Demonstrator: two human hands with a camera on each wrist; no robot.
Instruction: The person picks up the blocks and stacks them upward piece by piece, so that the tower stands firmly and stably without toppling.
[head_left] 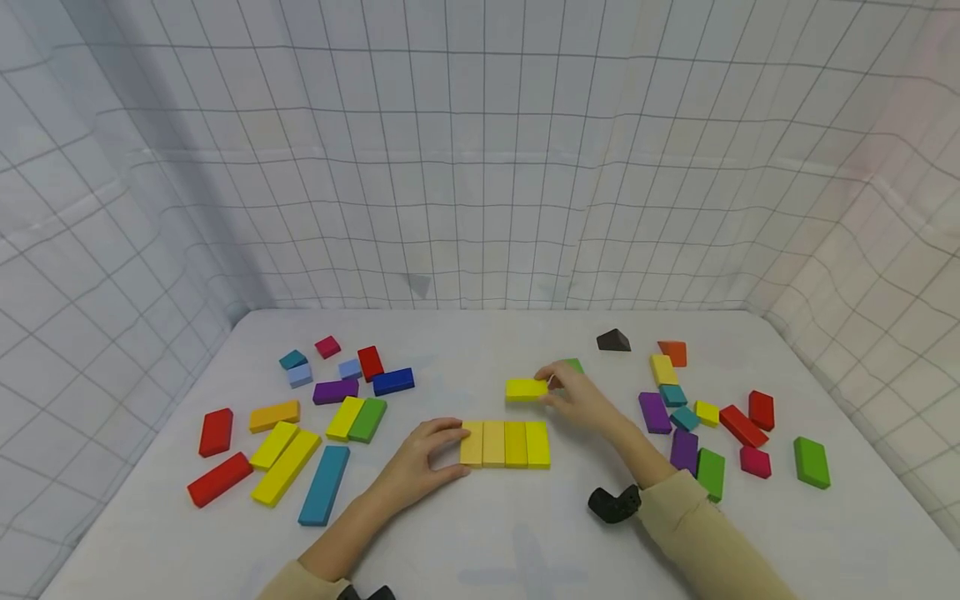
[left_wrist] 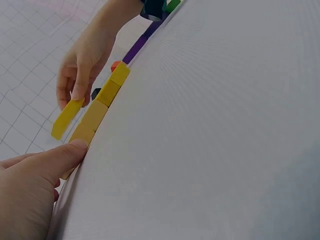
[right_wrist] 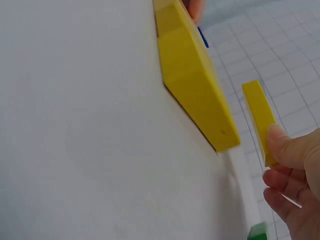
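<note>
Four-sided wooden blocks stand side by side in a short row, two pale yellow blocks [head_left: 492,443] at its left and two brighter yellow blocks [head_left: 527,445] at its right. At the row's left end my left hand [head_left: 420,462] pinches the outermost pale yellow block [left_wrist: 82,134] between thumb and fingers. My right hand [head_left: 579,400] pinches the right end of another yellow block [head_left: 525,390]. That block is behind the row, raised off the table in the right wrist view [right_wrist: 258,115]. Part of a green block [head_left: 573,365] shows behind the right hand.
Blue, red, purple, yellow and green blocks lie scattered at the left, among them a long teal block [head_left: 324,486]. More lie at the right, with a purple block [head_left: 655,413] nearest the right forearm. A dark wedge [head_left: 613,340] sits at the back. Gridded white cloth [head_left: 502,183] encloses the table.
</note>
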